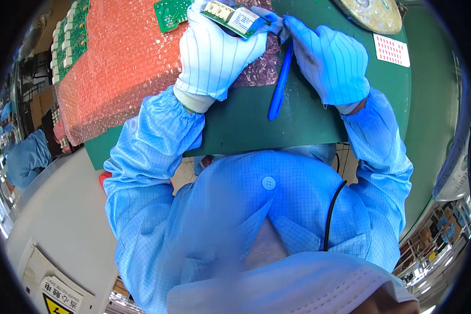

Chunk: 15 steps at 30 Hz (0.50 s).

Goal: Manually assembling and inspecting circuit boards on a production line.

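Note:
My left hand (pixel 214 57), in a white striped glove, grips a green circuit board (pixel 226 22) near the far edge of the view. Pale rectangular components and a white label sit on the board. The gloved right hand (pixel 329 63) has its fingers bent in at the board's right end, fingertips pressed together; whatever they pinch is too small or hidden to make out. Below those fingers a blue pen (pixel 281 86) lies slanted on the green work surface (pixel 240 125). Another green circuit board (pixel 171 14) lies on pink bubble wrap (pixel 125 57) beside my left hand.
Several circuit boards with white parts (pixel 70 42) stand along the far left edge of the bubble wrap. At the far right are a worn round disc (pixel 374 14) and a white sheet with red marks (pixel 391 50). A black cord (pixel 332 214) runs down my blue smock.

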Available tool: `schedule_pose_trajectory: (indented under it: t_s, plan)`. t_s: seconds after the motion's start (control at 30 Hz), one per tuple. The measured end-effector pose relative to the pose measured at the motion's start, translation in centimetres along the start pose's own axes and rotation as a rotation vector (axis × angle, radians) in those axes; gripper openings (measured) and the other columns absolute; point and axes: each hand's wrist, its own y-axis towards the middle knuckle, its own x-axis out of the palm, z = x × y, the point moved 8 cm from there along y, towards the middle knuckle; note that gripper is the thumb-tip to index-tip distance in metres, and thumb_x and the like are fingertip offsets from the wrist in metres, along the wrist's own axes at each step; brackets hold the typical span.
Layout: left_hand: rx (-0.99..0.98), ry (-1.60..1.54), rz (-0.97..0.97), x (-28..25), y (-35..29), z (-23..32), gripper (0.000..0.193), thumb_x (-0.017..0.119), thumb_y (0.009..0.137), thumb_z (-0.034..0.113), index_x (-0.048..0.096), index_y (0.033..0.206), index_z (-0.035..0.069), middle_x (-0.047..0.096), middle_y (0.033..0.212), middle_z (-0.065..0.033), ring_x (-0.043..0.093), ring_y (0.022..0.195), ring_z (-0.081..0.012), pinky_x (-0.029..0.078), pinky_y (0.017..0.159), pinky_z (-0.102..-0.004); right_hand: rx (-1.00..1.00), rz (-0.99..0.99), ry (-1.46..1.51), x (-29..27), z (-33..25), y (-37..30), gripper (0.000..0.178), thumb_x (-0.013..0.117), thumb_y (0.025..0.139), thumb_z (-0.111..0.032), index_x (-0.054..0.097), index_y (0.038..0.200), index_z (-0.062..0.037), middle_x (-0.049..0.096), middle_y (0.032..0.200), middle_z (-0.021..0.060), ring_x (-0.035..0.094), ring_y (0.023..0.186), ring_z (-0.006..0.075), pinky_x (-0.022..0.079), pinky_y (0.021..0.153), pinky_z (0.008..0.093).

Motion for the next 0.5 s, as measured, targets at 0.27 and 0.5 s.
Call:
schedule_pose_trajectory:
  t_s: [0.27,0.5]
  plan:
    - [0.143,-0.341,0.631,0.0,-1.7,-1.1,0.007,0.069,0.079,0.02,0.063,0.08,0.016,0.059,0.077,-0.0053,0.06,0.076,-0.0265,0.049,0.07,-0.0392,-0.015,0.018,0.001,-0.4,-0.6,0.4,0.037,0.07,0.083,-0.024,0.067,0.12,-0.0259,0.054,0.066,0.0044,0.059,0.057,0.0234,0.046,0.05,0.0378]
    - [0.239,-0.204,0.752,-1.2,-0.7,0.0,0.009,0.068,0.083,0.021,0.063,0.081,0.015,0.06,0.078,-0.0042,0.06,0.075,-0.0249,0.05,0.064,-0.0375,0.05,-0.006,0.001,-0.6,0.1,-1.0,0.036,0.07,0.083,-0.024,0.066,0.119,-0.0259,0.054,0.066,0.0043,0.059,0.056,0.0245,0.046,0.051,0.0378]
